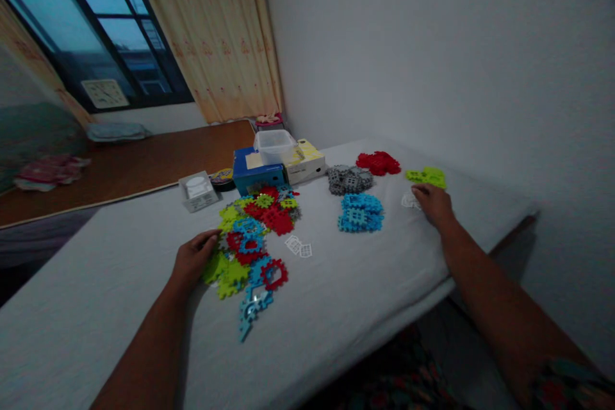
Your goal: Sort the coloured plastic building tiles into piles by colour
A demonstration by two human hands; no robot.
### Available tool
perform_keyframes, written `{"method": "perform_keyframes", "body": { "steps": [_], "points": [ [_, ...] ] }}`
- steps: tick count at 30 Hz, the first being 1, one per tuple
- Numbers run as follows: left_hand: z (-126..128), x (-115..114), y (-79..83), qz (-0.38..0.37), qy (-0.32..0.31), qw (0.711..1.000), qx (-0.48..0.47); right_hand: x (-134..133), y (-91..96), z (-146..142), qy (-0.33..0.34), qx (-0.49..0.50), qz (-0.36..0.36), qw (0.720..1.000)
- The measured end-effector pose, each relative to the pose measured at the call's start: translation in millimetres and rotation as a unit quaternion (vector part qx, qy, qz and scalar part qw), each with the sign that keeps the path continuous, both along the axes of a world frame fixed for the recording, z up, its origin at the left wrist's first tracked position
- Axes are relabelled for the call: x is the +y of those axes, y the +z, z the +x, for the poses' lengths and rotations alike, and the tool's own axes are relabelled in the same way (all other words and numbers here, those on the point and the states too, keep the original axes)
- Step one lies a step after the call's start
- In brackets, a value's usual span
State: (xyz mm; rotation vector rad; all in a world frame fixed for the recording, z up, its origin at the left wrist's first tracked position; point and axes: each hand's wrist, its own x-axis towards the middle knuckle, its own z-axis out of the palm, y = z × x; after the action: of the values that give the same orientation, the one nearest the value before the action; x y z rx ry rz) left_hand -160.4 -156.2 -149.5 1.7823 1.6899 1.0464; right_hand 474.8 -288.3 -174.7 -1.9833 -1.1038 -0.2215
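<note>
My left hand (pixel 192 261) rests at the near-left edge of a mixed pile of plastic gear-edged building pieces (pixel 230 275), lime green, red, blue and grey. Its thumb and forefinger are slightly apart, touching the green pieces; the other fingers are partly hidden. Over on the right, my right hand (pixel 434 205) is closed, fingertips together, just in front of a small heap of lime green pieces (pixel 435 176). Whatever its fingers hold is hidden. White lattice pieces (pixel 409 200) lie beside and below those fingertips.
Sorted heaps of blue (pixel 360 213), grey (pixel 350 179) and red pieces (pixel 378 163) lie right of centre. Two white lattice pieces (pixel 298 246) lie mid-table. Behind stand a blue box (pixel 259 173), a yellow-white box (pixel 307 163), a clear tub (pixel 275 146) and a small white box (pixel 196 192).
</note>
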Motion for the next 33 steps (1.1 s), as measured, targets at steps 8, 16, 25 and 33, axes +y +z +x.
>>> {"method": "perform_keyframes", "body": {
  "steps": [8, 16, 25, 33],
  "points": [
    [-2.8, 2.1, -5.1, -0.001, -0.015, 1.000, -0.012, 8.5, 16.7, -40.5, 0.004, -0.017, 0.087, 0.996],
    [-0.2, -0.6, -9.3, -0.012, -0.031, 0.997, -0.067, 15.4, 59.6, -220.2, 0.486, -0.074, -0.087, 0.866],
    [2.5, -2.3, -10.3, -0.009, -0.045, 0.993, -0.113, 29.3, 23.8, -278.9, 0.509, -0.130, -0.184, 0.831],
    [1.6, -1.9, -8.6, -0.010, -0.019, 0.996, -0.082, 20.2, 27.8, -272.4, 0.531, -0.021, -0.143, 0.835]
  ]
}}
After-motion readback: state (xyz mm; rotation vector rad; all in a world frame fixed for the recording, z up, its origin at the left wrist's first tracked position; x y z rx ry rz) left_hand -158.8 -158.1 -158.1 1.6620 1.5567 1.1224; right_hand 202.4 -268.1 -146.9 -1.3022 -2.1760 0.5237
